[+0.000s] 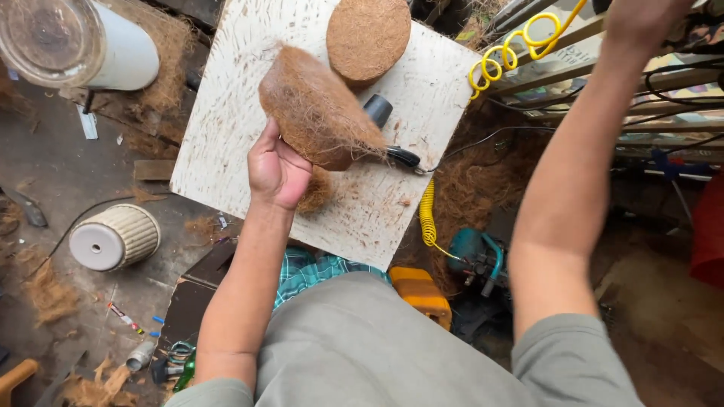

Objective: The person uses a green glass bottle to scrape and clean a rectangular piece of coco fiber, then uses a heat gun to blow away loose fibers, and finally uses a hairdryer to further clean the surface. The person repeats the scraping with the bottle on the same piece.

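Note:
My left hand (276,172) grips a brown coconut-fibre bowl shape (317,109) by its lower edge, holding it tilted above a scratched white board (234,90). A round flat disc of the same brown fibre (367,36) lies at the board's far edge. A black tool with a dark handle (392,136) rests on the board just behind the fibre shape. My right arm reaches up and away to the top right; my right hand (641,19) is cut off by the frame edge, so its fingers are hidden.
A yellow coiled air hose (513,45) runs from the upper right down past the board to a teal tool (475,252). A white ribbed cylinder (113,237) and a white tube (113,45) stand at left. Loose fibre litters the floor. An orange case (422,294) lies by my lap.

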